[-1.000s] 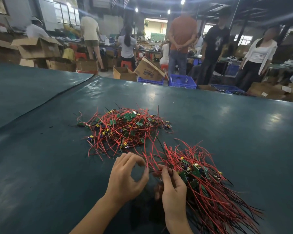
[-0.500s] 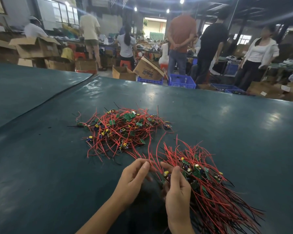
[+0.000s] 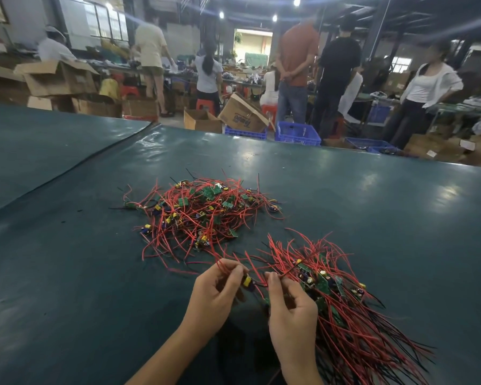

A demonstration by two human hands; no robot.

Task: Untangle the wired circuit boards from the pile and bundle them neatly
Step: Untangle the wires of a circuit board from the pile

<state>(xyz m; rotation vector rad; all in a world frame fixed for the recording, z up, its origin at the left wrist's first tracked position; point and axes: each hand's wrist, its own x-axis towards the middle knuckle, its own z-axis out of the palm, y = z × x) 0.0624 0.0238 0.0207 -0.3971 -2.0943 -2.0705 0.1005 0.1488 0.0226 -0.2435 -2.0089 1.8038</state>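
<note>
Yellow-capped board (image 3: 247,282) now between left hand (image 3: 214,297), right hand (image 3: 290,309).

The dark green surface (image 3: 67,273) lies bare to your left, giving your left hand (image 3: 214,298) open room to swing outward. Straight ahead, a tangled pile (image 3: 203,215) of red-wired boards fills the middle, and its stray wires reach your fingers. On your right, a sorted bundle (image 3: 350,323) fans long wires out toward the near edge and touches your right hand (image 3: 292,320). Only a narrow gap separates the 2 heaps. A single board (image 3: 247,283), held in each hand's grip, bars the space between your hands. Beyond both heaps, the surface runs bare to its far edge.
</note>
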